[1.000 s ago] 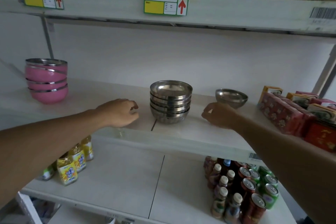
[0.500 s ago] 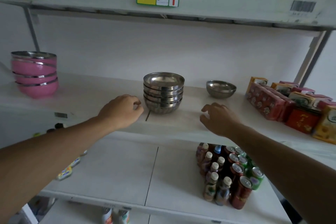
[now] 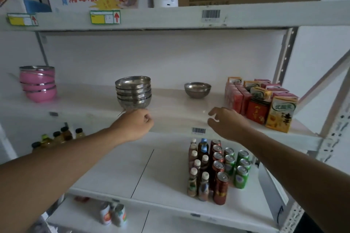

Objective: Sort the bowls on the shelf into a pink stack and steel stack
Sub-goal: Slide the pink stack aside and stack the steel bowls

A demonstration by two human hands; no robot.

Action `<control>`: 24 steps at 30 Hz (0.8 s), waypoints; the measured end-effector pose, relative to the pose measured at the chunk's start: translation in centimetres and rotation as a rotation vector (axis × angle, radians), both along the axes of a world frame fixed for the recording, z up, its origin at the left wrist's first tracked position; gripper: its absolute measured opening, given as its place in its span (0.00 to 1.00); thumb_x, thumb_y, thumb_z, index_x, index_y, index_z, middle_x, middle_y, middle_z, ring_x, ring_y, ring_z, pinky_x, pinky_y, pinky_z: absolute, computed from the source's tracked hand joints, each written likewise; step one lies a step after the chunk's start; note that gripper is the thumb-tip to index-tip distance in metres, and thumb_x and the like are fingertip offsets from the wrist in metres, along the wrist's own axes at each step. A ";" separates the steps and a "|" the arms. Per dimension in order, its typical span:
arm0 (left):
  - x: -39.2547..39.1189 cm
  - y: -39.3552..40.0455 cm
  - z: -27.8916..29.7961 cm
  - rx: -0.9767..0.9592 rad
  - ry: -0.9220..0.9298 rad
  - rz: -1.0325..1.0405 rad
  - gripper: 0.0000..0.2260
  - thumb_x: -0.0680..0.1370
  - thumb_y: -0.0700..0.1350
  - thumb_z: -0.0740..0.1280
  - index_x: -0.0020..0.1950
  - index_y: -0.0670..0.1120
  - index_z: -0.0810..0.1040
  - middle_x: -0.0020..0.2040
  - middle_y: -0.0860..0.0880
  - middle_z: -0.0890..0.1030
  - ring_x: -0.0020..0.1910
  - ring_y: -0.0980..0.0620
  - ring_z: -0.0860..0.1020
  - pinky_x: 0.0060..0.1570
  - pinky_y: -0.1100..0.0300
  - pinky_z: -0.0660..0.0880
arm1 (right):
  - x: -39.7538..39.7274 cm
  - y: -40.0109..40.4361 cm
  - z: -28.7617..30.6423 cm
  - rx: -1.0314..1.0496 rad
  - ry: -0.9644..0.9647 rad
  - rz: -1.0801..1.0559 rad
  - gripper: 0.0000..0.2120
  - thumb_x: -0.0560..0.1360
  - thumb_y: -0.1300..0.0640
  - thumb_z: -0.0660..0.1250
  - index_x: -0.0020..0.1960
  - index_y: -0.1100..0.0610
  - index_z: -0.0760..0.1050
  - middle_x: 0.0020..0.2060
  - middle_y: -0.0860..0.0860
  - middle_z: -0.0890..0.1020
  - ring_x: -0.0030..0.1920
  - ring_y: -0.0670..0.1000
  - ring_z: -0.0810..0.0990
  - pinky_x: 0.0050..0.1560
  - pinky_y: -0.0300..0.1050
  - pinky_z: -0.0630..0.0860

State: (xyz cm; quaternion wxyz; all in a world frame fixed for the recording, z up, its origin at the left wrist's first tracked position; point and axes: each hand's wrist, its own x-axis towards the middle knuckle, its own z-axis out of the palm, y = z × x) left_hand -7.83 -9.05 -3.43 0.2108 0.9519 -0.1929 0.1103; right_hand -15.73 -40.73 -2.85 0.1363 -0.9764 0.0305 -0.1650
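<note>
A single steel bowl (image 3: 197, 90) is seen standing alone, upright, toward the back of the middle shelf (image 3: 176, 119), well apart from the steel stack (image 3: 133, 92) at the shelf's centre and just left of a block of drink cartons (image 3: 260, 100). The right hand (image 3: 226, 125) is held at the shelf's front edge, below and slightly right of that lone bowl; its fingers (image 3: 213, 114) are loosely spread and curled, with nothing gripped. The bowl lies ahead of this hand, deeper into the shelf and a little to the left, so a forward reach is judged to be what the coming move turns on. Being round, the bowl has no long axis to be lined up with; its rim faces upward and can be taken from any side.

The left hand (image 3: 135, 126) is shown curled into a loose fist at the front edge, directly before the steel stack and near its base, holding nothing that can be made out. It is well apart from the lone bowl, and the right hand is clearly the nearer of the two.

The pink stack (image 3: 38, 83) is seen at the far left of the same shelf, away from both hands. By the look of things, only the one steel bowl is left to be joined to its pile, which would be carried leftward across open shelf.
</note>
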 end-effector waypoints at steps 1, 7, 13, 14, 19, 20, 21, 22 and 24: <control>-0.6 -1.3 0.2 0.009 0.000 -0.020 0.08 0.79 0.53 0.65 0.45 0.52 0.81 0.45 0.54 0.85 0.47 0.48 0.83 0.49 0.51 0.82 | -0.5 -0.7 -0.1 0.016 -0.002 0.004 0.19 0.82 0.45 0.65 0.71 0.49 0.78 0.62 0.51 0.83 0.51 0.51 0.80 0.49 0.48 0.77; -0.7 -6.5 1.9 0.074 -0.046 -0.070 0.13 0.82 0.55 0.65 0.60 0.52 0.85 0.56 0.52 0.86 0.56 0.48 0.82 0.59 0.52 0.80 | -1.0 -3.2 1.4 0.225 -0.050 0.038 0.13 0.83 0.48 0.65 0.65 0.47 0.81 0.52 0.49 0.87 0.44 0.48 0.84 0.46 0.46 0.82; 3.6 -9.7 2.0 0.051 0.048 -0.120 0.12 0.81 0.55 0.66 0.58 0.52 0.85 0.58 0.51 0.86 0.56 0.48 0.83 0.60 0.49 0.81 | 2.3 -2.5 2.7 0.314 -0.055 0.063 0.13 0.83 0.48 0.63 0.62 0.50 0.82 0.44 0.48 0.85 0.35 0.48 0.83 0.36 0.45 0.81; 4.8 -10.2 1.9 0.044 0.051 -0.127 0.11 0.81 0.55 0.67 0.57 0.52 0.85 0.59 0.50 0.86 0.56 0.47 0.83 0.60 0.48 0.82 | 3.2 -2.4 3.0 0.322 -0.029 0.060 0.13 0.84 0.49 0.63 0.62 0.52 0.82 0.43 0.49 0.85 0.36 0.50 0.85 0.39 0.49 0.84; 12.0 -12.5 1.3 0.073 0.019 -0.146 0.16 0.82 0.56 0.67 0.63 0.49 0.84 0.63 0.47 0.85 0.61 0.44 0.82 0.61 0.49 0.80 | 9.6 -2.7 3.9 0.504 0.120 -0.088 0.14 0.85 0.52 0.61 0.59 0.61 0.78 0.45 0.59 0.87 0.38 0.56 0.88 0.46 0.54 0.89; 13.4 -12.9 1.2 0.078 0.012 -0.146 0.16 0.82 0.56 0.66 0.63 0.49 0.84 0.63 0.46 0.85 0.60 0.44 0.82 0.60 0.50 0.79 | 11.1 -3.0 3.8 0.557 0.131 -0.135 0.14 0.85 0.52 0.61 0.59 0.61 0.78 0.45 0.60 0.86 0.38 0.56 0.88 0.46 0.54 0.89; 14.8 -13.2 1.1 0.085 0.012 -0.141 0.16 0.82 0.57 0.66 0.62 0.49 0.84 0.62 0.46 0.85 0.59 0.44 0.82 0.57 0.51 0.79 | 12.6 -3.2 3.7 0.604 0.140 -0.183 0.14 0.85 0.52 0.61 0.58 0.61 0.78 0.45 0.60 0.86 0.39 0.57 0.88 0.47 0.56 0.88; 16.0 -13.5 1.1 0.094 0.016 -0.133 0.16 0.81 0.57 0.65 0.61 0.49 0.84 0.61 0.46 0.84 0.57 0.44 0.82 0.55 0.52 0.79 | 14.0 -3.6 3.6 0.649 0.145 -0.230 0.14 0.85 0.51 0.62 0.58 0.62 0.77 0.45 0.61 0.87 0.40 0.59 0.89 0.48 0.59 0.88; 18.3 -14.1 1.1 0.135 0.025 -0.103 0.16 0.81 0.58 0.64 0.58 0.49 0.83 0.59 0.46 0.84 0.54 0.43 0.81 0.50 0.52 0.78 | 16.3 -4.6 3.1 0.754 0.133 -0.306 0.16 0.85 0.49 0.64 0.55 0.64 0.78 0.44 0.61 0.87 0.40 0.60 0.90 0.50 0.61 0.87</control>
